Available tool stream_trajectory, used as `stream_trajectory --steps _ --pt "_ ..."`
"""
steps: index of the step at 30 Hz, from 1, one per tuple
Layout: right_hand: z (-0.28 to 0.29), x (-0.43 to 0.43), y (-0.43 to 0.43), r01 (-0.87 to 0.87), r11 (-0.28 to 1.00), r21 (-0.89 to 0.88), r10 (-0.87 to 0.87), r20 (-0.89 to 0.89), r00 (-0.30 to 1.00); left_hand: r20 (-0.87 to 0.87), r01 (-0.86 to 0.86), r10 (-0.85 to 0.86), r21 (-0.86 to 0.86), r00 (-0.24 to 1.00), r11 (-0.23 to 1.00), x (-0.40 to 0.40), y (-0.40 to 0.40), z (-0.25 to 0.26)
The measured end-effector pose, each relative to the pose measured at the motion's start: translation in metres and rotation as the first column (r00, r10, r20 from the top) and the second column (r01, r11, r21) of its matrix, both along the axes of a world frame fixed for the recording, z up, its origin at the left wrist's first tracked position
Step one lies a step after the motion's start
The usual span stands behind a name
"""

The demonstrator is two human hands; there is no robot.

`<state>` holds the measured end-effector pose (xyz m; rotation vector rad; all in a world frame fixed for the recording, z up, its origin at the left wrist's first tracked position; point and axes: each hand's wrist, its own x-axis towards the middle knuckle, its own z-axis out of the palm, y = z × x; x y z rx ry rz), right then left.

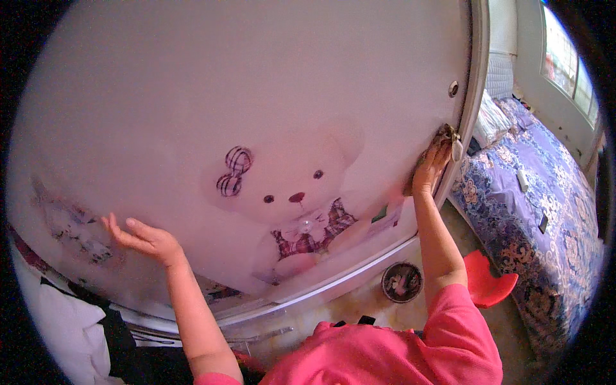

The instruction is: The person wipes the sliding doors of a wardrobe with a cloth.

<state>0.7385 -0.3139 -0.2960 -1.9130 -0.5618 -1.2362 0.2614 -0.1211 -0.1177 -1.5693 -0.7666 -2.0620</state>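
Note:
In front of me rises a large pale sliding door panel (308, 72) printed with a teddy bear wearing a checked bow. My right hand (429, 166) is at the panel's right edge, pressing a brownish cloth (448, 131) against it. Part of the cloth is hidden under the fingers. A small whitish piece (456, 147) shows beside the fingertips; what it is cannot be made out. Above that hand, a round recessed pull (453, 89) is set into the door. My left hand (149, 239) is raised before the panel's lower left, holding nothing, fingers apart.
To the right stands a bed (524, 192) with a flowered purple cover, bearing a pillow (491, 120), a phone (543, 223) and a small white object (522, 180). A wastebasket (402, 283) and a red plastic object (488, 281) are low down. White fabric (67, 327) lies at lower left.

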Motion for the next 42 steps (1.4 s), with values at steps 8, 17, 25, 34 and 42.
stream_trajectory --steps 8,17,25,34,42 --pt "-0.015 -0.175 0.070 -0.417 0.904 0.096 0.426 -0.289 0.857 -0.014 0.016 -0.016 0.037 1.000 0.999 -0.002 0.003 -0.003" --pt "0.075 -0.305 0.087 -0.557 0.581 -0.593 0.809 0.344 0.477 -0.081 0.013 -0.006 0.085 0.997 0.996 0.000 -0.004 -0.001" --pt "0.085 -0.210 0.061 -0.533 0.737 -0.417 0.667 0.317 0.674 -0.100 0.048 -0.040 0.080 0.994 0.996 -0.006 0.000 -0.007" --pt "-0.044 -0.032 0.018 -0.366 0.896 0.252 0.437 -0.342 0.832 -0.075 0.074 -0.068 0.075 0.995 0.994 0.001 -0.001 -0.002" --pt "-0.104 0.009 0.010 -0.088 0.644 0.760 0.570 -0.401 0.717 -0.087 0.014 -0.011 0.035 0.996 0.999 0.000 -0.001 -0.004"
